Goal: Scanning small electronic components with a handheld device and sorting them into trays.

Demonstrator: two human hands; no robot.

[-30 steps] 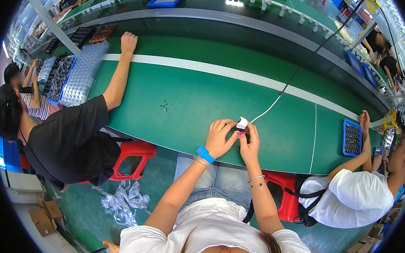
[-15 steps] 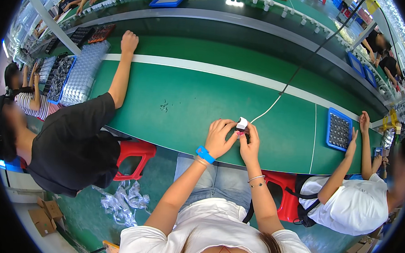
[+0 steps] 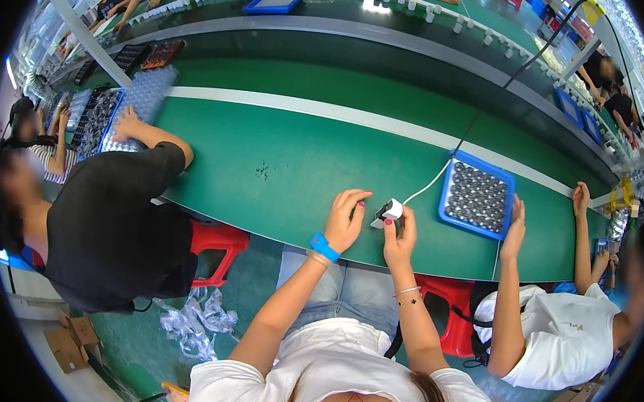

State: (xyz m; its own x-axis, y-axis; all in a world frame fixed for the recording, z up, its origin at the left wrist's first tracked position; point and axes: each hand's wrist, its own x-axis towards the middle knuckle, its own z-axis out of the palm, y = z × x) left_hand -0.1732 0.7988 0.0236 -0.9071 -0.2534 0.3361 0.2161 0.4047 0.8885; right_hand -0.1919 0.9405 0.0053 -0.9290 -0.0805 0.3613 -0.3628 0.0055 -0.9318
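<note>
Between the thumb and fingers of my right hand (image 3: 401, 241) is a small white block-shaped device (image 3: 392, 209) with a dark face. It is tilted above the green table, and a white cable (image 3: 431, 183) runs from it toward the far right. My left hand (image 3: 344, 224), with a blue band on its wrist, is just left of the device and apart from it. Its fingers are slightly curved, the thumb stands off from them, and nothing shows in its grasp.
Small dark bits (image 3: 262, 170) lie on the green table (image 3: 302, 156). At the right, a co-worker's hand touches a blue tray (image 3: 508, 200) full of small dark-and-light parts. Another co-worker at the left reaches to bubble wrap (image 3: 149, 94). Red stools (image 3: 217, 248) stand on both sides.
My left hand has come off the device, which my right hand alone now holds, turned. The blue tray has slid left toward me. The left co-worker's arm has drawn back to the bubble wrap.
</note>
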